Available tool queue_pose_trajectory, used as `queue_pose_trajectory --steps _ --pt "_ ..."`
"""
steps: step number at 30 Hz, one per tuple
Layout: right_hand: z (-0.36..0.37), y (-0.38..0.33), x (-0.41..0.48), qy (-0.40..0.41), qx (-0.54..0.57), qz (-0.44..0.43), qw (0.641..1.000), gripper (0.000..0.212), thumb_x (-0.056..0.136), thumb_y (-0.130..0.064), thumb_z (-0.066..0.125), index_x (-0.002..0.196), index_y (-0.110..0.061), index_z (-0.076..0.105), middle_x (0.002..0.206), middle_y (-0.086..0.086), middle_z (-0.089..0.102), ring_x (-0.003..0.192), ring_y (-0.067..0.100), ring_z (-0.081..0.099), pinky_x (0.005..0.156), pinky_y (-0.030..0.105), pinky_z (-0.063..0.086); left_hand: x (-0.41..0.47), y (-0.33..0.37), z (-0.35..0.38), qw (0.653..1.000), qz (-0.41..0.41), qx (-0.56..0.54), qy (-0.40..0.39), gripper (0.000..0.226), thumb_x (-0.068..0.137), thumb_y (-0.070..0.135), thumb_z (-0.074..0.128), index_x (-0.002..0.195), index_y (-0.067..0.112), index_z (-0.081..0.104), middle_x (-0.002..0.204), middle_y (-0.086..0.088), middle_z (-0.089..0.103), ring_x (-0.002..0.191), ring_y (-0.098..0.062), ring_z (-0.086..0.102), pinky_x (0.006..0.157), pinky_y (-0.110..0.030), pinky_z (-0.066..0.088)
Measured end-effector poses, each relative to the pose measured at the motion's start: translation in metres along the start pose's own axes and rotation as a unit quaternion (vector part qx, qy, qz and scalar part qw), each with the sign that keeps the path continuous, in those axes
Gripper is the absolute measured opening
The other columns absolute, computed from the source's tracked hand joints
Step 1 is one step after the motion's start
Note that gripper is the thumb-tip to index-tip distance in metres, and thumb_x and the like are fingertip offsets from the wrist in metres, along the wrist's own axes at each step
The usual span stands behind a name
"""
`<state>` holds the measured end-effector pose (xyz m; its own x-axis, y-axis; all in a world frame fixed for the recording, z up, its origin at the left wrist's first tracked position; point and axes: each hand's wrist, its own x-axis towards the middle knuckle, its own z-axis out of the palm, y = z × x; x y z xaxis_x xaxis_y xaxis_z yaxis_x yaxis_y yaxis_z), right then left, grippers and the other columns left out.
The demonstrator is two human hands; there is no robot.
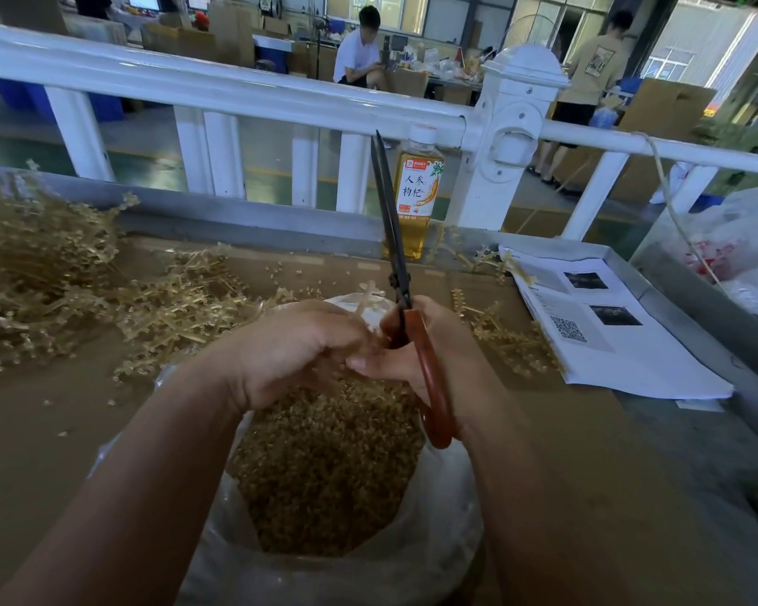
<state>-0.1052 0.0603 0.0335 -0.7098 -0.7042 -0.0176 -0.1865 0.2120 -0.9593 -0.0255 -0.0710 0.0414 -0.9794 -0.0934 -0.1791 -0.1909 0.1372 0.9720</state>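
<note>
- My right hand [416,356] grips the red-handled scissors [390,220] at frame centre, blades together, pointing up
- My left hand [294,347] curls round a pale sprig [368,295], just above the bag [438,518] of cuttings

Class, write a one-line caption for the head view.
Right hand grips red-handled scissors; left hand holds a plastic sprig over a bag of cut pieces.

Bench light is dim, warm-brown. Daylight comes from the far windows [670,63], cool and brighter than my foreground. Shadows are soft and diffuse. The railing [237,91] bows: wide-angle distortion, worst at the edges. My left hand [294,347] is slightly motion-blurred. Mild sheen on the bag [438,540]. Background soft.
</note>
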Motion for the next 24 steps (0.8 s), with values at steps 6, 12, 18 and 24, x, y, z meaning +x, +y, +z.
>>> queue_pose_trajectory --steps 6,12,18,24 --pt "-0.005 0.003 -0.005 0.025 0.049 -0.043 0.998 0.03 0.066 -0.004 0.079 0.084 -0.013 0.056 0.085 -0.002 0.065 0.082 0.01 0.066 0.072 0.023 0.055 -0.002 -0.002 -0.009 0.995 0.043 -0.086 0.011 0.005 0.067 0.013 0.068 0.066 0.015 0.072 0.07 -0.003 0.068 0.072 -0.018 0.067 0.062 -0.027 0.057" --pt "-0.004 0.006 -0.001 0.082 0.104 -0.037 0.991 0.026 0.055 -0.011 0.081 0.063 -0.026 0.061 0.067 -0.003 0.065 0.073 0.024 0.066 0.079 0.047 0.053 0.002 0.001 0.004 0.988 0.12 -0.068 0.064 0.01 0.088 0.004 0.051 0.086 0.01 0.059 0.064 0.003 0.059 0.059 -0.007 0.055 0.054 -0.019 0.046" --pt "-0.005 0.004 -0.002 0.084 0.083 -0.034 0.992 0.03 0.065 -0.005 0.081 0.075 -0.015 0.054 0.057 -0.008 0.063 0.058 0.009 0.064 0.061 0.028 0.053 0.004 0.003 0.006 0.984 0.119 -0.078 0.109 0.031 0.063 0.027 0.068 0.086 0.009 0.057 0.063 -0.001 0.065 0.057 -0.011 0.062 0.053 -0.02 0.051" --pt "-0.001 0.001 -0.002 0.089 0.029 -0.059 0.994 0.029 0.066 -0.004 0.08 0.066 -0.015 0.053 0.046 -0.018 0.055 0.048 -0.007 0.053 0.052 0.011 0.046 0.002 0.002 0.006 0.99 0.09 -0.097 0.042 0.015 0.048 0.026 0.075 0.061 0.018 0.071 0.067 -0.003 0.069 0.07 -0.016 0.066 0.074 -0.031 0.054"
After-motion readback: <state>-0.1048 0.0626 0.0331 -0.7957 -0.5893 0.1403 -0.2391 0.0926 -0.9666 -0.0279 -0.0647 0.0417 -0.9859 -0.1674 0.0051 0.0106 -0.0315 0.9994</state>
